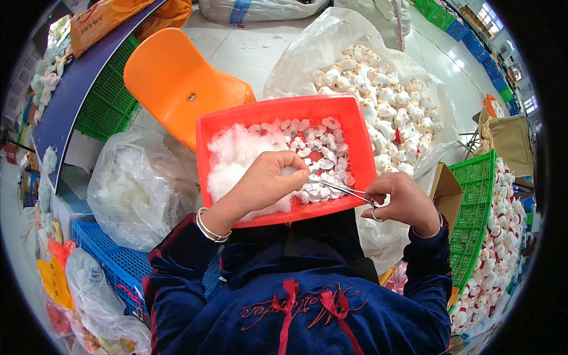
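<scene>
One red tray [363,142], one scissor-handled tool [343,188]; right hand [408,202]: grip clamped on its handles; left hand [266,177]: grip pinched together, cannot tell on what

Anything pinched by the left hand [265,180] is too small to identify; the tip of the silver ring-handled tool [349,190] is likewise indistinct. Fingers of the right hand [403,202] partly cover its handles. The left hand and wrist obscure part of the white stuffing [234,148] and, between seven and eight o'clock, the near rim of the red tray [266,112]. The tray masks part of the orange chair [171,89], toward ten o'clock. The upper edge truncates the pale sack [266,12] at twelve; the lower edge, the blue top [272,328] at six.
</scene>
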Motion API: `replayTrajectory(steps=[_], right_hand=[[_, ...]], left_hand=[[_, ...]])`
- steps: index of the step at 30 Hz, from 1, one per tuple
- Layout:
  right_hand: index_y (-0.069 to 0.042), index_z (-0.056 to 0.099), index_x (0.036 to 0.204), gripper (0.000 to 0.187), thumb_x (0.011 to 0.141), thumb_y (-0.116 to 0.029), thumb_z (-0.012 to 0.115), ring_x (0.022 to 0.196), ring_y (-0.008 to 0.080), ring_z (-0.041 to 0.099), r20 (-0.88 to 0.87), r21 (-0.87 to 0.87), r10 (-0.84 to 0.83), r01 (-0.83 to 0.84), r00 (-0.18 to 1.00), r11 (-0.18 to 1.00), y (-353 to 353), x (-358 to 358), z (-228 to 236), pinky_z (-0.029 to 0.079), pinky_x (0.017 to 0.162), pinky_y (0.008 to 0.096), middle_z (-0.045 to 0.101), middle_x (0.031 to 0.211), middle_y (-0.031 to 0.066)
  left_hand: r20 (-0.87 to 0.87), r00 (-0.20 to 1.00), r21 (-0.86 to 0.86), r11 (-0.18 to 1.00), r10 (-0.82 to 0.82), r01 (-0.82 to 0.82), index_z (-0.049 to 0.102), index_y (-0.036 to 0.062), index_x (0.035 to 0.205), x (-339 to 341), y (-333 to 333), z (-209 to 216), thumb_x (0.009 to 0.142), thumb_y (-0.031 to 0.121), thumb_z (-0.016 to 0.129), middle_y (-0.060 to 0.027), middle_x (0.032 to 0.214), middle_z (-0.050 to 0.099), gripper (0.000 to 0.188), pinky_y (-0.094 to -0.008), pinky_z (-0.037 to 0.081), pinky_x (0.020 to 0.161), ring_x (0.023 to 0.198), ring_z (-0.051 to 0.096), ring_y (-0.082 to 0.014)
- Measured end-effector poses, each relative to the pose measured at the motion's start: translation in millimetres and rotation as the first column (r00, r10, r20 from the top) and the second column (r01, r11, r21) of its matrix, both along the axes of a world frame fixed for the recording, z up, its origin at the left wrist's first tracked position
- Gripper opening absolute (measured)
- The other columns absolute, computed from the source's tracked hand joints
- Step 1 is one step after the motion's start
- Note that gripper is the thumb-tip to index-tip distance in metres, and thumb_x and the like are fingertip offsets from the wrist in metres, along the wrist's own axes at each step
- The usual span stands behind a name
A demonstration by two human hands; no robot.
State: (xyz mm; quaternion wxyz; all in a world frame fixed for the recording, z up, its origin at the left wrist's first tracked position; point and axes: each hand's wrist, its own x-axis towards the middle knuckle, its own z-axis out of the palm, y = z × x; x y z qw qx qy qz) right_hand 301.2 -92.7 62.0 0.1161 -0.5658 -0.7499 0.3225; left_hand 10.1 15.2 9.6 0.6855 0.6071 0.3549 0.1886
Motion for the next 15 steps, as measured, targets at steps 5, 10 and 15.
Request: replayTrajectory(steps=[5,10,15], right_hand=[[-0.008,0.071,0.088,0.028,0.068,-0.02,0.088,0.079,0.0263,0.062,0.237,0.212,-0.092,0.041,0.967,0.976,-13.0,-9.3,11.9,0.044,0.071,0.0425,0.062,0.074,0.0057],[-0.012,0.07,0.097,0.038,0.065,-0.022,0.088,0.09,0.025,0.061,0.412,0.366,-0.098,-0.066,0.906,0.928,-19.5,-17.1,12.0,0.042,0.079,0.0423,0.064,0.085,0.0024],[-0.012,0.07,0.102,0.045,0.064,-0.026,0.09,0.094,0.025,0.06,0.451,0.396,-0.12,-0.078,0.884,0.915,-20.6,-24.2,17.4,0.041,0.083,0.042,0.063,0.089,0.0024]], left_hand=[[0.083,0.992,-0.265,0.962,0.092,-0.067,0.069,0.0039,0.096,-6.3,12.0,-12.2,0.101,0.027,0.068,-0.0005,0.074,0.065,0.023,-0.0197,0.035,0.051,0.056,0.047,-0.0029],[0.031,0.999,-0.308,0.951,0.024,-0.013,0.07,0.0053,0.088,2.0,7.3,-19.2,0.101,0.029,0.069,0.0,0.072,0.065,0.027,-0.0204,0.033,0.05,0.054,0.043,-0.0027],[0.074,0.995,-0.243,0.969,0.063,-0.043,0.07,0.0046,0.091,3.7,4.6,-14.4,0.098,0.023,0.072,-0.0001,0.074,0.066,0.019,-0.0205,0.035,0.051,0.057,0.049,-0.003]])
